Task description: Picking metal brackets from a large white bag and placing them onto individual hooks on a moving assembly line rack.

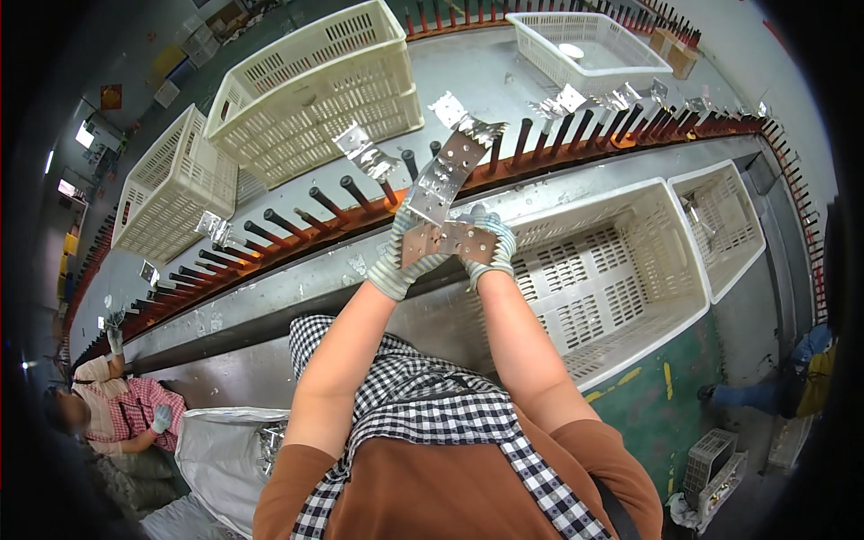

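My left hand [402,254], in a striped knit glove, is closed on bent, shiny metal plates with holes. One metal plate [441,186] slants up and away from it toward the pegs. A lower metal plate [461,241] lies across between both hands. My right hand [491,241], gloved alike, grips the right end of that lower plate. Just beyond, a row of black-tipped pegs [355,191] runs along an orange-red strip. Similar bent metal pieces [366,153] sit at some pegs, and another bright piece [461,117] stands just past the slanted plate.
A white perforated crate [677,256] stands right of my hands, with a smaller crate [745,211] beside it. Beyond the pegs are tall cream crates [315,135] and a shallow basket [621,76]. A co-worker [135,409] is at the far left; another person [774,382] is right.
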`<state>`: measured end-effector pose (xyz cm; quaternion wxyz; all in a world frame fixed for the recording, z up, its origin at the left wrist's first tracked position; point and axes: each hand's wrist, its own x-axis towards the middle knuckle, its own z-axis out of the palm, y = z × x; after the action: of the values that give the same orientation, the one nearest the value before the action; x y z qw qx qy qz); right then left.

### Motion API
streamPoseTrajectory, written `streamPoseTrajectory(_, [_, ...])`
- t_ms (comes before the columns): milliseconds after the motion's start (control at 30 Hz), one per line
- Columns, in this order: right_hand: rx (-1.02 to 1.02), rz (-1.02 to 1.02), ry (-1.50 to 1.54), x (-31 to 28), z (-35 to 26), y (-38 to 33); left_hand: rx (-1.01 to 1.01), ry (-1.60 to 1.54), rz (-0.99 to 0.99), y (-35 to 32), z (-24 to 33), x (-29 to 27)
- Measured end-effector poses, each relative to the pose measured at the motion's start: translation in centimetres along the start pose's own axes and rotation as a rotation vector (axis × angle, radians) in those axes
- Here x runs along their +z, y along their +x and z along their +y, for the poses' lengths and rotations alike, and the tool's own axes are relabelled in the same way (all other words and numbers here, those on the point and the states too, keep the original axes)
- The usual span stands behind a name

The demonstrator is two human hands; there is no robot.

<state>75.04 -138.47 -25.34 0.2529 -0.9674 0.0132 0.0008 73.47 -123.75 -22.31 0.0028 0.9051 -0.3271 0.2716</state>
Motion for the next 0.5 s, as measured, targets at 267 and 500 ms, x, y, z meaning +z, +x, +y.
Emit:
streamPoseTrajectory(267, [0.138,-0.172,0.060,-3.7,-1.9,-0.5,-0.585,-1.092,-0.137,0.1,-2.4,4.6])
streamPoseTrajectory(500, [0.200,-0.204,-0.039,-3.9,-2.4,-0.6,-1.247,-2.670,0.224,-1.1,-6.0,6.1])
